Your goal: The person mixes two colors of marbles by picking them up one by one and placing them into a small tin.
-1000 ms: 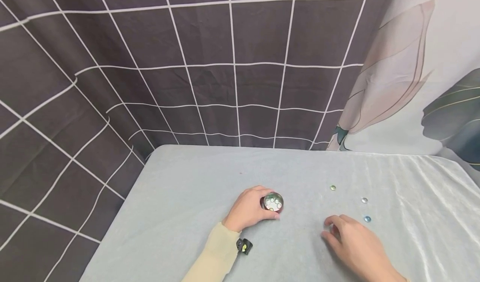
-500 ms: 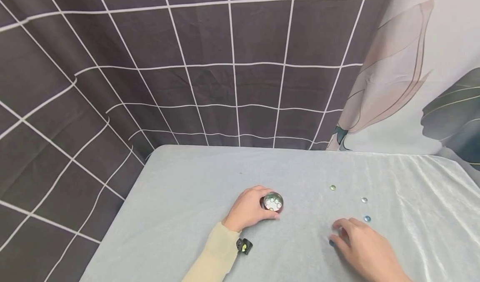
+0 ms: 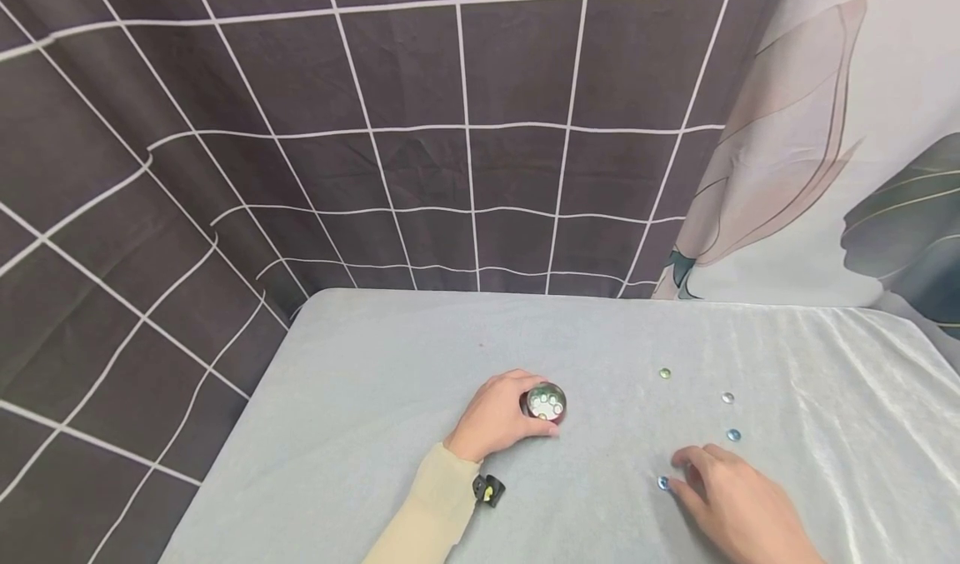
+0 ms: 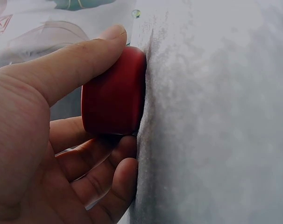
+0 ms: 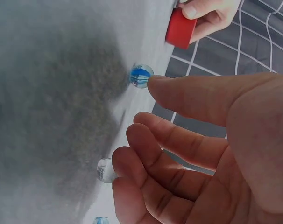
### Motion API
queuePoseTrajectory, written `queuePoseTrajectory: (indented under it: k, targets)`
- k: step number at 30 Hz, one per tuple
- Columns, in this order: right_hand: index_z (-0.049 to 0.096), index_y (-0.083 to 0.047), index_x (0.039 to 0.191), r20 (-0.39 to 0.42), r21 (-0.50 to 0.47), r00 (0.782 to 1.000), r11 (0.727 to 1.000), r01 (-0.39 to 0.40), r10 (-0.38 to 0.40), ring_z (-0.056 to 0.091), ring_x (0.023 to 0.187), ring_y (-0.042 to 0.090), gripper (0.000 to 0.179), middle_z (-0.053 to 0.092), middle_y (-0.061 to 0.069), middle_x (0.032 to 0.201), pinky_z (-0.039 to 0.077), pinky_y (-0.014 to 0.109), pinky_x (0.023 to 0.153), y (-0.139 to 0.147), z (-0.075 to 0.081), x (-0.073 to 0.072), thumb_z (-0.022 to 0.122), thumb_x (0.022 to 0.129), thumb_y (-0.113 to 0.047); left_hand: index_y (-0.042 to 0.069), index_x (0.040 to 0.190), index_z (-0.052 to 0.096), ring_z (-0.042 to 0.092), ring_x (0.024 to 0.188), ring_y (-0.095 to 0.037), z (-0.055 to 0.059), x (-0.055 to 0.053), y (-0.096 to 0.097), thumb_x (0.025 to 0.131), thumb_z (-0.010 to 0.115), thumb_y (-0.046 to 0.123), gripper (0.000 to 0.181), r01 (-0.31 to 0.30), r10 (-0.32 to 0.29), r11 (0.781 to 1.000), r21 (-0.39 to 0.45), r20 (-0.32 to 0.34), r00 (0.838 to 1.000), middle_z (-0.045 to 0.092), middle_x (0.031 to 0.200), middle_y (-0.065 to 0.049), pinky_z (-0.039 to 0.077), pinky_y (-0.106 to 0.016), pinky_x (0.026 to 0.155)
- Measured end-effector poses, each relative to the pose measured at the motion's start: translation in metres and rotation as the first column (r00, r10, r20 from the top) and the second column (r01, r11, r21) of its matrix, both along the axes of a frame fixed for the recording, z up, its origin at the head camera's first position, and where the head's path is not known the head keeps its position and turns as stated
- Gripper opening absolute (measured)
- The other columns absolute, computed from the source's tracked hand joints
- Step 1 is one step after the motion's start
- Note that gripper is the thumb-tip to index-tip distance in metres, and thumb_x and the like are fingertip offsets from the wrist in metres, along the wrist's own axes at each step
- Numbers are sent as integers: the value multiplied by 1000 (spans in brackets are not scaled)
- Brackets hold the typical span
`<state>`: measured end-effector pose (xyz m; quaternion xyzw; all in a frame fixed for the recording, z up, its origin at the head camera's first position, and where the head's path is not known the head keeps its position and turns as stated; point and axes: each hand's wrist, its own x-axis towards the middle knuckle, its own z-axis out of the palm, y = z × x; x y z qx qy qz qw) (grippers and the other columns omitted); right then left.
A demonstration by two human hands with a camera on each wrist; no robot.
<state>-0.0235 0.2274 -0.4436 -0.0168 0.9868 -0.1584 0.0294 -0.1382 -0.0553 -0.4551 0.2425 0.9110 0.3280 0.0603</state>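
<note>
Your left hand [image 3: 497,418] grips the red pot [image 4: 114,100] on the pale cloth [image 3: 420,339], at about its three o'clock. Your right hand [image 3: 738,501] is loose, fingers softly bent, with the thumb tip right at the dark blue bead [image 3: 663,482], at nine o'clock. The light blue bead [image 3: 733,435] and clear bead [image 3: 727,397] lie at twelve, the green bead [image 3: 664,373] at eleven.

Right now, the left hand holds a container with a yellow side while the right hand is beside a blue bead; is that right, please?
Not quite: the container has a red side, as the left wrist view shows. The left hand does hold it, with the right hand beside a blue bead.
</note>
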Motion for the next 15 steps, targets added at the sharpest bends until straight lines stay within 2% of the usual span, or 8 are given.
queuePoseTrajectory:
  k: [9,15]
  targets:
    - [71,-11,97,9,13,1000,1000,-18,18,50,70,11,23,56,-8,77,50,41,64,-1,-2,2,81,81,-24,17,125,71,60,119,-14,1,1,0,74,89,40,59,2,-2,1000,-9,-11,1000,67,126,5,46,-29,102]
    - [71,-13,96,-21,11,1000,1000,-24,24,50,70,11,22,55,-8,77,49,41,63,-3,-2,4,82,80,-24,17,125,71,60,119,-14,2,2,0,74,89,40,59,5,-5,1000,-13,-23,1000,67,126,5,46,-30,102]
